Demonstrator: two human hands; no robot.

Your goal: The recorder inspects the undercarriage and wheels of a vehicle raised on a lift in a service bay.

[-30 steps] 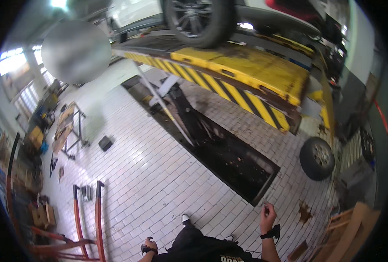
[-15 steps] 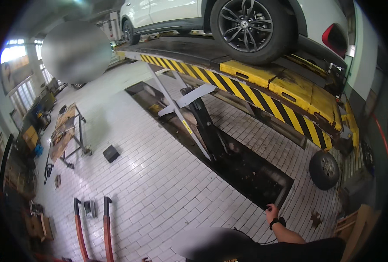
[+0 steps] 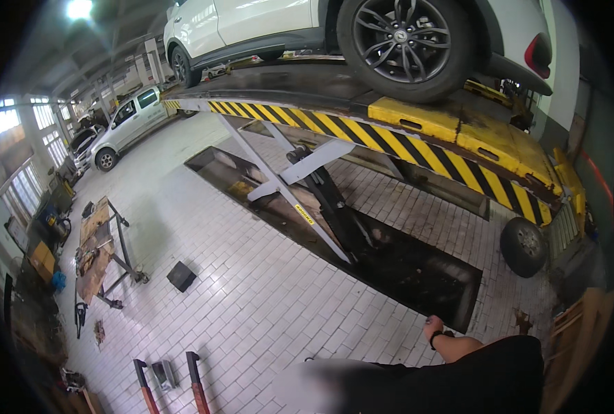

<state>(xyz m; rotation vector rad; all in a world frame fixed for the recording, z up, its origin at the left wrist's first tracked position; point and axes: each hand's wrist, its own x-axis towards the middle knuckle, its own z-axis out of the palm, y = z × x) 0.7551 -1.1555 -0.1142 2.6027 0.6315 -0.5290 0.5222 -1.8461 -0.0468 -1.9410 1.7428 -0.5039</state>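
My right hand [image 3: 432, 327] hangs low at the lower right, a dark band around its wrist and a black sleeve on the upper arm. Its fingers look curled in; whatever they may hold is too small to make out. Touching nothing that I can see, it appears in front of the near end of a dark floor pit [image 3: 452, 276]. Out of that pit rise the grey scissor legs [image 3: 265, 169] of a vehicle lift [image 3: 334, 123] edged in yellow and black stripes. A white car [image 3: 265, 24] stands on the raised platform. My left hand is out of the picture.
A loose wheel [image 3: 524, 247] rests by the lift's right end. On the tiled floor lie a black block [image 3: 180, 276] and a small metal box [image 3: 162, 376] between two red-and-black bars [image 3: 198, 383]. A wheeled workbench [image 3: 100, 248] stands left; a white pickup [image 3: 131, 121] is parked behind.
My view has shifted, so the red-and-black bars sit lower in the picture. A blurred round shape at the upper left is gone, uncovering the pickup. My right hand stays near the pit's end.
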